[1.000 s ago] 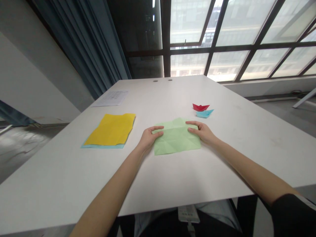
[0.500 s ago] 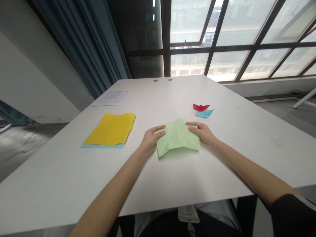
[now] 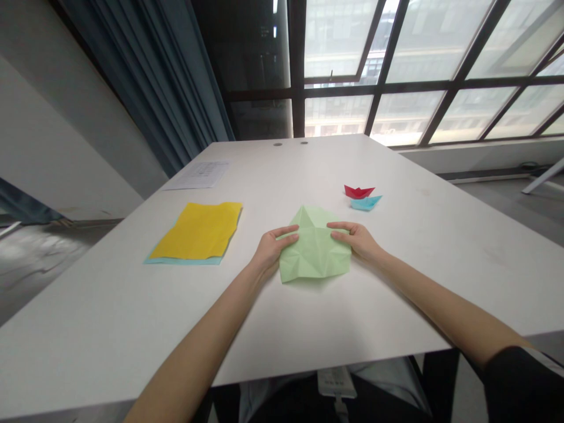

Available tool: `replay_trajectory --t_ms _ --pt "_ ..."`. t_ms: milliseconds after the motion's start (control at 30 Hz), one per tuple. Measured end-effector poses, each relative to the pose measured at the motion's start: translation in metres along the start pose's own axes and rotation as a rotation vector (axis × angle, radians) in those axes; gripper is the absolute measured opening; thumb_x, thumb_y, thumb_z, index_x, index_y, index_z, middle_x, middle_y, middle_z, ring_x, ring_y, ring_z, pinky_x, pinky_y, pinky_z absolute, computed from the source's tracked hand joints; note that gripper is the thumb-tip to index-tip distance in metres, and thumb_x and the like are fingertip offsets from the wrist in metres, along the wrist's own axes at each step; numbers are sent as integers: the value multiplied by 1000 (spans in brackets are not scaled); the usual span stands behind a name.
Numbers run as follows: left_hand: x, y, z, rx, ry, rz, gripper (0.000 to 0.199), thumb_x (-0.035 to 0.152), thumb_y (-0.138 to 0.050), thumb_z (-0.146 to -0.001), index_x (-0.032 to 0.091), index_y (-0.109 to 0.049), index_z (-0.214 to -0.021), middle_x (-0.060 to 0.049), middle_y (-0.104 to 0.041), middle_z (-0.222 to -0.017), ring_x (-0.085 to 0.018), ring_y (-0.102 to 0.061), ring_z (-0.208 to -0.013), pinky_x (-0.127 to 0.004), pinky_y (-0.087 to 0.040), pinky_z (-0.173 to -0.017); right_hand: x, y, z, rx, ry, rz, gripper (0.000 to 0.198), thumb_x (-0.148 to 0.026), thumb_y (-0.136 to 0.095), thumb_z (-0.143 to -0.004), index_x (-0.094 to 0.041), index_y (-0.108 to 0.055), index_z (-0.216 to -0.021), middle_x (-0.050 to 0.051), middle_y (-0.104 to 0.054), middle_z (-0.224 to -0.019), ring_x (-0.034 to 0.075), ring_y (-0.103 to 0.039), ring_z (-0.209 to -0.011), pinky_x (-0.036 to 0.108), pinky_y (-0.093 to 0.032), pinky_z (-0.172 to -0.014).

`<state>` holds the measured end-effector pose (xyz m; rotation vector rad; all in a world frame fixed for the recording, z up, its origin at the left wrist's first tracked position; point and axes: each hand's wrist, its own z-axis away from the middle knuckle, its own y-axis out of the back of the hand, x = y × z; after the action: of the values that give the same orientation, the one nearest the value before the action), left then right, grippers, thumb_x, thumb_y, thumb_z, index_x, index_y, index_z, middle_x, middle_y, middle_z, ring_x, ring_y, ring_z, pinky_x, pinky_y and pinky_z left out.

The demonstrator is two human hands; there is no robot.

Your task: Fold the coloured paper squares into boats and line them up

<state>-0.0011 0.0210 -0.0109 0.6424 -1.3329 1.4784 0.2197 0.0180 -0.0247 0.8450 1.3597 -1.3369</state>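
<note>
A creased sheet of light green paper (image 3: 315,252) lies between my hands over the white table. Its far edge rises to a point, and fold lines cross its surface. My left hand (image 3: 274,247) pinches the left side, thumb and fingers on the paper. On the opposite side, my right hand (image 3: 358,238) grips the right edge in the same way. Beyond the right hand sit two small folded paper boats, a red boat (image 3: 358,192) and, just in front of it, a light blue boat (image 3: 366,203).
On the left of the white table (image 3: 282,329) lies a stack of yellow paper (image 3: 198,231) with light blue paper (image 3: 185,262) under it. Farther back is a printed white sheet (image 3: 198,175). A window and a blue curtain (image 3: 154,76) stand behind the table.
The green paper has changed shape between my hands: its far part now stands out as a taller point and its near edge is straighter. My hands have drawn slightly closer together.
</note>
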Motion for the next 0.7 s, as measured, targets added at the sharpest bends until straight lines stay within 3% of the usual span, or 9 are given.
replay_trajectory --t_ms 167,233,333,400,467,533,600,700 --pt "-6 -6 0 -1 -53 -19 38 27 -80 -52 12 -68 -85 -9 -69 -77 -17 -63 -68 -33 -50 -72 6 -11 1 -5 26 5 33 -37 -75 -59 -20 -68 -87 5 -68 -80 19 -64 -74 36 -50 -75" --pt "-9 -6 -1 8 -118 -102 35 32 -78 -55 13 -69 -83 -8 -68 -80 -18 -62 -72 -35 -48 -75 8 -11 1 46 107 107 31 -41 -73 -60 -21 -68 -83 6 -65 -92 21 -61 -84 37 -49 -77" --pt "-9 -6 -1 110 -328 -395 27 34 -75 -58 16 -71 -78 -11 -60 -105 -25 -55 -100 -38 -42 -88 7 -9 1 181 308 366 27 -44 -72 -61 -23 -70 -79 7 -47 -124 25 -49 -110 38 -42 -88" --pt "-6 -6 0 186 -490 -625 18 32 -74 -60 20 -71 -73 -9 -48 -124 -27 -41 -117 -40 -32 -99 4 -7 2 250 430 510 23 -42 -71 -63 -25 -71 -78 5 -38 -133 26 -39 -120 40 -34 -97" --pt "-2 -7 5 187 -611 -801 11 30 -72 -63 23 -71 -71 -5 -41 -132 -28 -30 -126 -42 -20 -105 1 -6 2 237 502 564 19 -41 -68 -67 -26 -71 -79 5 -46 -127 25 -39 -120 41 -29 -101" --pt "4 -8 11 121 -702 -880 6 29 -69 -66 24 -70 -71 -3 -42 -134 -26 -24 -130 -43 -13 -107 0 -7 3 183 518 541 17 -40 -65 -70 -26 -70 -80 5 -60 -109 24 -46 -114 41 -31 -99" --pt "9 -12 18 24 -751 -862 4 27 -67 -69 24 -69 -71 -3 -44 -134 -26 -20 -132 -43 -11 -108 -1 -9 5 151 500 495 17 -40 -65 -71 -25 -69 -79 4 -66 -89 23 -54 -102 40 -36 -93" --pt "14 -17 27 -88 -715 -753 6 27 -68 -67 21 -66 -66 -6 -51 -128 -28 -21 -132 -43 -15 -106 -2 -14 9 119 434 422 20 -41 -66 -69 -23 -68 -78 4 -67 -82 20 -59 -82 36 -45 -79"
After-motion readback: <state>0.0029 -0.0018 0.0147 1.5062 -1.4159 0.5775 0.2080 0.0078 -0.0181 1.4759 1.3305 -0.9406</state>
